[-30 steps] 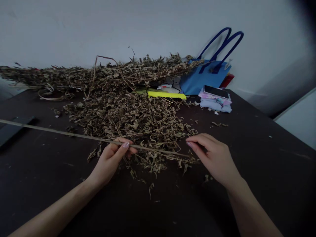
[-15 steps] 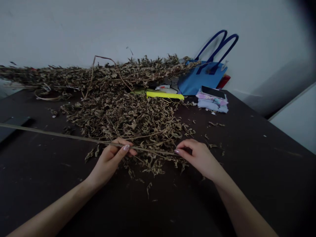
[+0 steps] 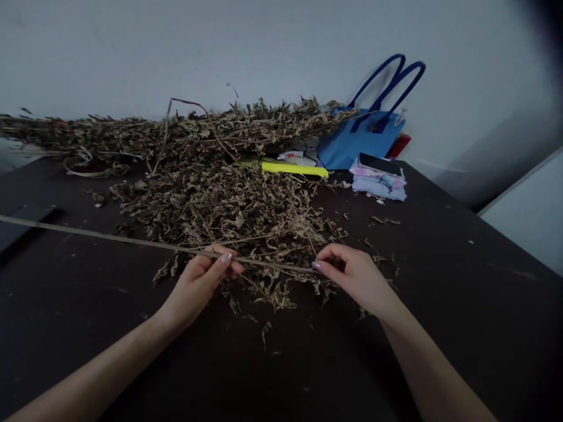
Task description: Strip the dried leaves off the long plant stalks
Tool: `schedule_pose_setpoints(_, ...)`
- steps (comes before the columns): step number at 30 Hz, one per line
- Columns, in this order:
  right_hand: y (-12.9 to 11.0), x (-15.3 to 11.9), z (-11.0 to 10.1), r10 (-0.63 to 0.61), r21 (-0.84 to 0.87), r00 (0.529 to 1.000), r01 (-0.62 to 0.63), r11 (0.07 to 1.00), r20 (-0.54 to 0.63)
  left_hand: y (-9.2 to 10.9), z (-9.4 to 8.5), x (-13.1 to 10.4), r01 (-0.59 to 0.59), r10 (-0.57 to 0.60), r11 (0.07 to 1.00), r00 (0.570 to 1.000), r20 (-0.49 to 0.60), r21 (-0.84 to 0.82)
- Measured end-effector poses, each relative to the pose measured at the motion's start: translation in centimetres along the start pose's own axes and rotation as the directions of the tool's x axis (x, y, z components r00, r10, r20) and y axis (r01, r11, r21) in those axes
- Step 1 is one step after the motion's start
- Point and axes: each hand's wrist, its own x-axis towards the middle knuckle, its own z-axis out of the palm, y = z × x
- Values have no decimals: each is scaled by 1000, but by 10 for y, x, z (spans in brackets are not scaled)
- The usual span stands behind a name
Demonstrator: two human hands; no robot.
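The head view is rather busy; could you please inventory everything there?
Long stem: 1, brown, across front
Leaf heap: 1, brown, table centre
Plant bundle: 1, brown-green, behind heap
Bag: 1, blue, back right
Red item: 1, red, behind bag
Yellow item: 1, yellow, behind heap
Soft stack: 1, lilac, by bag
Phone: 1, black, atop soft stack
Flat object: 1, dark, far left
Loop: 1, tan, back left
Table: 1, dark, beneath
Wall: 1, grey, behind
Panel: 1, pale, right edge
Left hand: 1, bare, holding the stem
Right hand: 1, bare, at the stem's right end
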Motion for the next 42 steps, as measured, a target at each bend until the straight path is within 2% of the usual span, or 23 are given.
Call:
schedule_pose_setpoints(2,-2,-1,0,-34,-20,999,33,999,-42,1,1,0,5,-5,1000,1000,-9,4)
schedule_pose_setpoints(4,-5,-2,0,-85,-50,985,79,996,-147,3,2,-1,10,-10,1000,1000,-13,-13)
schedule_pose_setpoints(6,-11,-5,0,-165,-83,950,149,985,-265,5,4,-2,23,-23,999,1000,-7,-35)
schedule_pose_setpoints(8,-17,-10,2,-268,-100,910,248,963,-318,7,5,-2,45,-45,996,999,4,-73)
schedule_pose_setpoints(13,-31,-27,9,-555,-246,765,499,831,-325,8,8,-2,95,-95,981,995,13,-169)
schedule_pose_setpoints(15,-33,-32,12,-631,-325,712,544,773,-308,7,8,-2,102,-101,978,995,17,-181)
schedule_pose_setpoints(17,-34,-32,15,-662,-368,689,558,744,-294,6,8,-2,96,-95,981,995,16,-170)
schedule_pose_setpoints(19,-33,-30,18,-654,-364,700,552,750,-286,4,9,-3,78,-77,987,997,12,-139)
schedule_pose_setpoints(23,-29,-25,24,-594,-284,760,528,801,-263,4,11,-5,36,-36,998,999,10,-45)
schedule_pose_setpoints(30,-25,-21,27,-552,-221,799,509,832,-237,4,17,-11,19,-24,997,998,60,79)
schedule_pose_setpoints(37,-31,-20,34,-564,-193,816,538,821,-126,5,26,-20,11,-33,977,994,100,215)
schedule_pose_setpoints(42,-39,-20,42,-568,-156,819,552,819,-81,0,27,-23,3,-49,967,984,172,255)
